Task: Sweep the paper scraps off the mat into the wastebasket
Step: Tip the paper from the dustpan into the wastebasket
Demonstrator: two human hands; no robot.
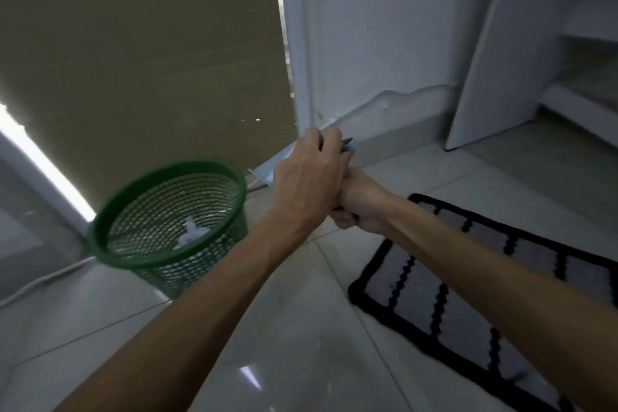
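Note:
A green mesh wastebasket (167,221) stands tilted on the tiled floor at the left, with white paper scraps (190,234) lying inside it. The black-and-grey striped mat (468,294) lies on the floor at the right, and I see no scraps on it. My left hand (311,177) is held above the floor between the two and grips a pale blue dustpan (264,174), most of which it hides. Directly under it, my right hand (357,207) is curled in a fist round a dark handle (337,210), of which only a sliver shows.
A beige wall panel rises behind the wastebasket. A white door frame (301,77) and a skirting board (401,130) run behind my hands. White steps (568,104) climb at the far right. A white cable (43,281) lies along the floor at the left.

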